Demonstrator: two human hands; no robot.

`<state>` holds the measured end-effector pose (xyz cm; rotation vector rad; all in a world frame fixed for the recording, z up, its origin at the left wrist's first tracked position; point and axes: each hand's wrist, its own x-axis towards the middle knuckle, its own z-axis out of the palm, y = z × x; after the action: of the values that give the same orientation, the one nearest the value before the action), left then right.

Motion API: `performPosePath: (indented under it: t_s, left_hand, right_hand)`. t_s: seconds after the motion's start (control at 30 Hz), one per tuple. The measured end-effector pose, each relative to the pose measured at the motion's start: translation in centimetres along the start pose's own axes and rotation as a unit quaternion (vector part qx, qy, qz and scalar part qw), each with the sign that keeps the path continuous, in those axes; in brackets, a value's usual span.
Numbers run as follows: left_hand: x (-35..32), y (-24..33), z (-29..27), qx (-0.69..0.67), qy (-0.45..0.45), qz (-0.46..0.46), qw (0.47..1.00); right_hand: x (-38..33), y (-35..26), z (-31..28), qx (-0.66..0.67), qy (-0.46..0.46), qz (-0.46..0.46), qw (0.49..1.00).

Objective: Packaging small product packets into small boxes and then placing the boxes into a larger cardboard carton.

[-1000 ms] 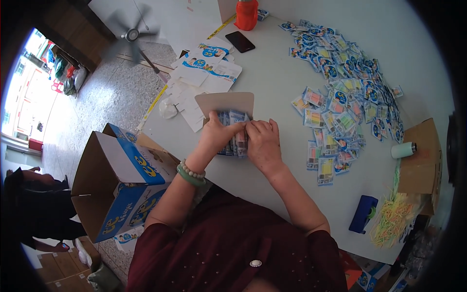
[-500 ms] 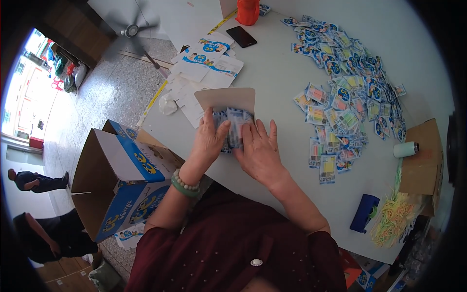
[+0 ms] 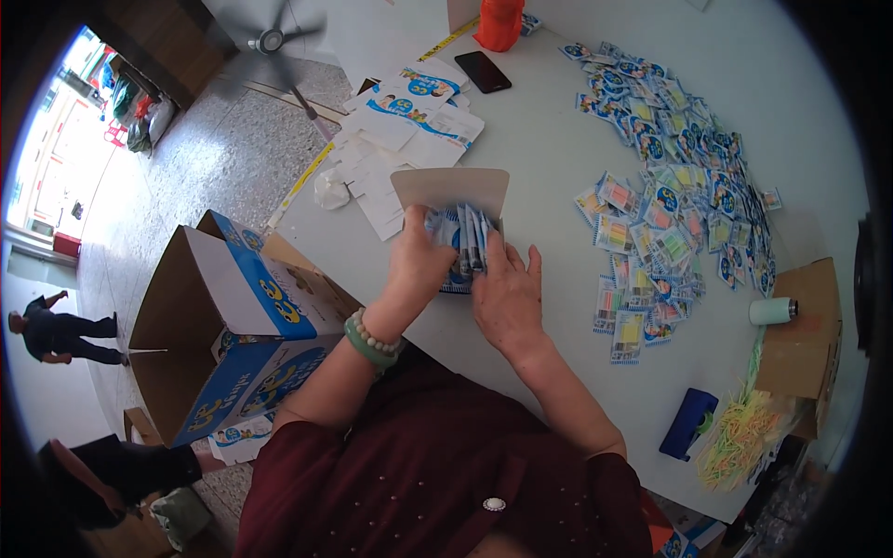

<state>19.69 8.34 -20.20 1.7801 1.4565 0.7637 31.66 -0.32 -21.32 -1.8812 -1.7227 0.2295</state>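
Note:
A small open cardboard box (image 3: pixel 450 189) with its brown flap raised lies on the white table (image 3: pixel 549 149) in front of me. A bundle of blue and white packets (image 3: pixel 462 238) stands on edge inside it. My left hand (image 3: pixel 416 262), with a green bead bracelet on the wrist, grips the left side of the bundle. My right hand (image 3: pixel 509 293) lies flat against its right side, fingers together and pressing on the packets.
Several loose packets (image 3: pixel 662 195) spread over the table's right half. Flat printed box blanks (image 3: pixel 409 116), a black phone (image 3: pixel 482 71) and an orange bottle (image 3: pixel 499 20) lie farther back. A large open blue and white carton (image 3: pixel 219 321) stands on the floor at my left.
The bundle has gone deeper into the small box. My right hand has shifted from the top of the packets to their right side.

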Motion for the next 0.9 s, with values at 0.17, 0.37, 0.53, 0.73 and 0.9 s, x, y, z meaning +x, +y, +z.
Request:
performPosePath:
  t_s: [0.17,0.37,0.53,0.73,0.9]
  left_hand:
    - [-0.2,0.2,-1.4,0.039,-0.004,-0.029,0.999]
    - [-1.9,-0.8,-1.2,0.112,0.006,0.066,0.991]
    - [-2.5,-1.6,-0.7,0.075,0.119,0.172,0.975]
    - [-1.4,-1.7,-0.3,0.063,0.064,0.186,0.978]
    - [1.0,-1.5,-0.5,0.126,-0.048,0.041,0.99]
  right_hand:
    - [0.1,-0.4,1.8,-0.228,-0.04,-0.014,0.973]
    - [-0.6,-0.6,0.7,-0.18,-0.039,0.006,0.983]
    - [-0.1,-2.5,-1.4,-0.097,0.045,-0.082,0.991]
    - [3.1,-0.8,1.1,-0.115,0.037,-0.177,0.977]
    - [4.7,-1.1,1.6,-0.139,-0.005,-0.146,0.979]
